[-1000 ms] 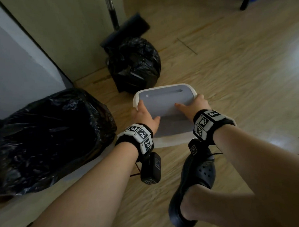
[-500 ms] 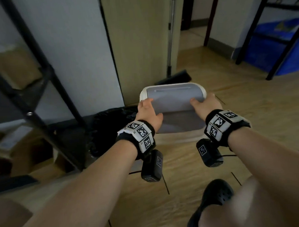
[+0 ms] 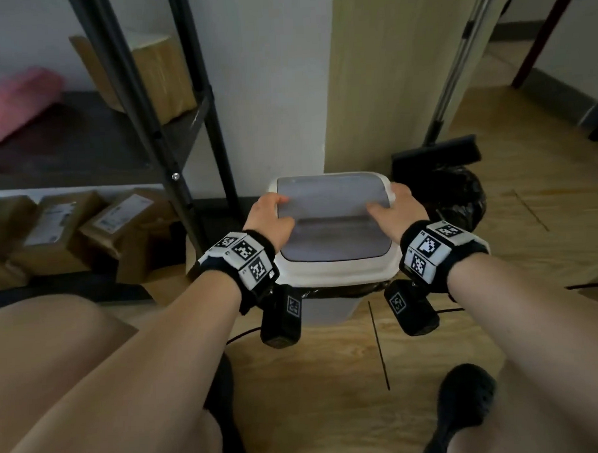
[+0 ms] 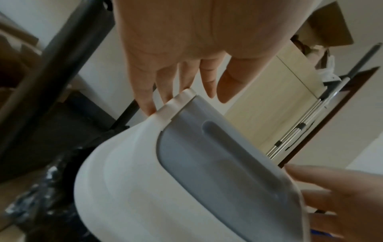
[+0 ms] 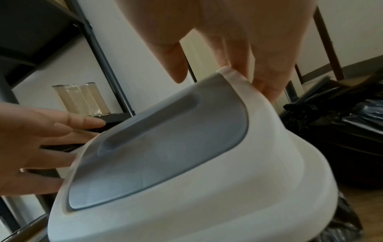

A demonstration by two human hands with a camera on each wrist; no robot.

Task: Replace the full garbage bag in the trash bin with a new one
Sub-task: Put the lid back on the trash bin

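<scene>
Both hands on the bin lid, one at each end

The trash bin (image 3: 332,303) sits on the floor straight ahead at 12 o'clock, just in front of the wall corner, with its white-and-grey lid (image 3: 331,221) on top. The lid's long axis runs 9 to 3. The left hand (image 3: 268,217) has the 9 o'clock end and the right hand (image 3: 394,210) the 3 o'clock end, thumbs on top, fingers straight-ish down the outer sides, pressing more than clutching. Neither hand's nearer, it's dead centre between them. A new liner's black edge (image 3: 348,288) peeks out under the lid, so I'd guess this is the final press-down. The tied full bag (image 3: 461,198) is at about 2 o'clock.
</scene>
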